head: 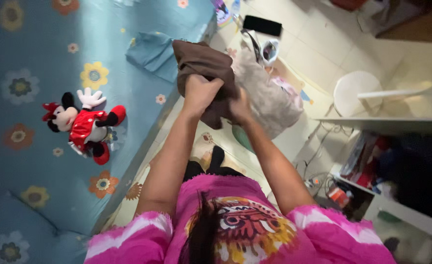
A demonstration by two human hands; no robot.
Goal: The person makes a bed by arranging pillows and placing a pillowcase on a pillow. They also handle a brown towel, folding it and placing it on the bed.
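Both my hands are raised in front of me, gripping a brown cloth garment (202, 61). My left hand (200, 92) is closed around its bunched lower part. My right hand (239, 108) holds the cloth's right edge, partly hidden behind the fabric. The garment hangs above the edge of the bed and a beige fabric bag (270, 98) that sits on the floor just behind it. My pink patterned top fills the bottom of the view.
A bed with a blue flowered sheet (40, 58) lies at left, with a plush mouse toy (84, 126) and folded blue cloth (152, 54) on it. A white fan base (356, 90), a shelf with clutter (372, 166) and cables stand at right. A black phone (262, 25) lies on the tiled floor.
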